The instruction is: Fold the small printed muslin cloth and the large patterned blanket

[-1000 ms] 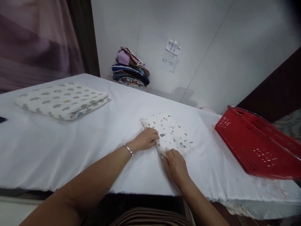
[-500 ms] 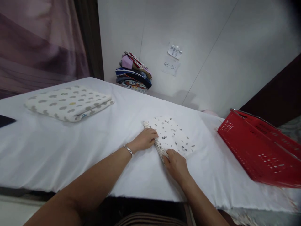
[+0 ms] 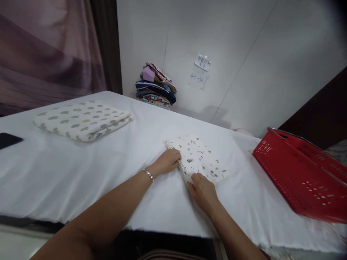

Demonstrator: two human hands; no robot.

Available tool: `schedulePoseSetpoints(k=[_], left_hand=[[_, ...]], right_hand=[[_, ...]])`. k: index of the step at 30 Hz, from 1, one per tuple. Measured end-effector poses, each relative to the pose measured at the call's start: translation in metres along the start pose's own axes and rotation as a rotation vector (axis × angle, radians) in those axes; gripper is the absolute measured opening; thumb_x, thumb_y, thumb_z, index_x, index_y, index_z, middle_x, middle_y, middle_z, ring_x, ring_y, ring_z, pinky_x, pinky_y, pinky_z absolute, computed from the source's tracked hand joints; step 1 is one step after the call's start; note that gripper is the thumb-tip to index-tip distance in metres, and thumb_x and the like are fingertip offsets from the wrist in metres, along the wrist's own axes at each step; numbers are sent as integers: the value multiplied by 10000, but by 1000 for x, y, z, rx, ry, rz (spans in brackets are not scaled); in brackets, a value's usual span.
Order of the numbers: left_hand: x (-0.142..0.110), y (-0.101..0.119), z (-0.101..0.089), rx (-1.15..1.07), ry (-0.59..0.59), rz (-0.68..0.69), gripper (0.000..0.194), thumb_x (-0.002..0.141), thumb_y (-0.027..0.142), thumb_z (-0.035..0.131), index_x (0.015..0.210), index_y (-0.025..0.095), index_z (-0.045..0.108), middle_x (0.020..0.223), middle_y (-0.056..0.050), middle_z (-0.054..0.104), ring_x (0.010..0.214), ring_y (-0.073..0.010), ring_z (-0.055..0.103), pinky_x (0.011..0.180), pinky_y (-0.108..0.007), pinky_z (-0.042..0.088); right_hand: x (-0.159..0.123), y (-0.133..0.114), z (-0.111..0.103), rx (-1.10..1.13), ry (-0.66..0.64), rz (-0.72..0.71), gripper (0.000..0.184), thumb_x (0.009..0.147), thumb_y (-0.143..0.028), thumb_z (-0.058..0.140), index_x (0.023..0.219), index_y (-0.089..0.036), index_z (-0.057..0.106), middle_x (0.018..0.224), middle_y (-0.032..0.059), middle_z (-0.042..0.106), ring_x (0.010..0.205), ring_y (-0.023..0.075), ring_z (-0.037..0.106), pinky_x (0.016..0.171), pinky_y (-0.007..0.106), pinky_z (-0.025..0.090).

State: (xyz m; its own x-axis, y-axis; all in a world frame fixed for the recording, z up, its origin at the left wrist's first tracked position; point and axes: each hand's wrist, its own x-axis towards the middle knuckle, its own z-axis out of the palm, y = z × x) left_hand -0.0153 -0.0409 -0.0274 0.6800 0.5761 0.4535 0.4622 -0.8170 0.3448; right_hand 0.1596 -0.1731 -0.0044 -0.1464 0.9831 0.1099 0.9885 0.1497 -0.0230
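Observation:
A small folded white cloth with grey and black prints (image 3: 199, 157) lies on the white table (image 3: 94, 162). My left hand (image 3: 167, 161), with a silver bracelet on its wrist, has its fingers curled over the cloth's near-left folded edge. My right hand (image 3: 203, 190) pinches the same edge at its nearer corner. Both hands rest on the table top.
A larger folded white blanket with grey spots (image 3: 82, 120) lies at the left. A pile of coloured folded clothes (image 3: 156, 86) stands against the back wall under paper notes (image 3: 199, 70). A red plastic basket (image 3: 303, 173) sits at the right. A dark phone (image 3: 8, 139) is at the left edge.
The hands and small cloth stay as they were. The camera has shifted, so everything sits slightly lower and to the right in view, and more of the phone shows.

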Motion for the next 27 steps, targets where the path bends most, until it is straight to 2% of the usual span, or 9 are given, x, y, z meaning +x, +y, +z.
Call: schedulePoseSetpoints(k=[5,10,15,22,27], left_hand=[[0,2,-2,7,2,-11,156,719,79,531,829,189,541,861,-22,572,873,-173,502,812,-324,388],[-1,1,-2,11,5,6,222,712,81,547,894,205,575,925,-24,581,922,-178,505,848,-337,378],[0,-2,-1,3,-9,11,185,713,78,551,842,204,589,904,-12,587,919,-167,506,863,-328,364],[1,2,-7,20,-38,-38,125,708,89,554,777,194,557,847,-3,584,865,-162,512,829,-321,375],[-3,-4,-10,7,-2,-40,261,712,111,579,945,226,602,1032,-22,604,1001,-188,510,889,-347,368]], right_hand=[[19,-6,-5,20,-59,56,189,867,-350,463,934,-180,512,928,59,597,796,184,564,600,264,311],[32,-10,-1,-1,-63,58,170,880,-313,446,945,-177,525,917,62,611,806,183,577,630,265,333],[31,-12,1,-37,-39,37,174,922,-259,367,889,-185,521,871,47,610,761,156,580,591,248,325],[25,-21,6,-140,-47,-27,136,915,-195,377,900,-186,512,888,65,600,772,183,577,561,255,334],[26,-21,6,-110,-35,-23,117,896,-189,397,923,-187,511,898,67,600,777,190,583,574,267,349]])
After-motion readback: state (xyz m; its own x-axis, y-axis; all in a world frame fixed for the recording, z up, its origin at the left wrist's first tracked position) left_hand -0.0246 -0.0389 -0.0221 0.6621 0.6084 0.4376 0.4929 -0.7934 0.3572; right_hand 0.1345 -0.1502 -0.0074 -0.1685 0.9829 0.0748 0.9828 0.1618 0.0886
